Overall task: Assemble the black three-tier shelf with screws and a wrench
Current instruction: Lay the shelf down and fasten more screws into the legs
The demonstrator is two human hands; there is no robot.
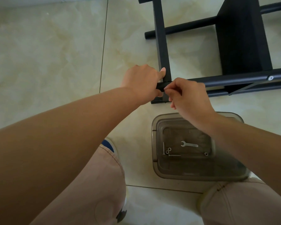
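Observation:
The black shelf (237,38) lies on its side on the tiled floor, with round black tubes and flat boards. My left hand (141,80) grips the end of the nearest tube (230,78) where it meets a black board (162,46), thumb pressed on the board. My right hand (188,95) pinches its fingertips at that same joint; whatever small part is between them is hidden. A silver screw head (270,78) shows farther right on the tube. A small silver wrench (189,144) lies in the clear container (154,143).
The grey see-through plastic container sits on the floor between my knees and the shelf, holding long screws (163,148) and washers (169,149) beside the wrench. My knees in pink trousers and a shoe (109,145) are at the bottom. Pale marble tiles surround everything.

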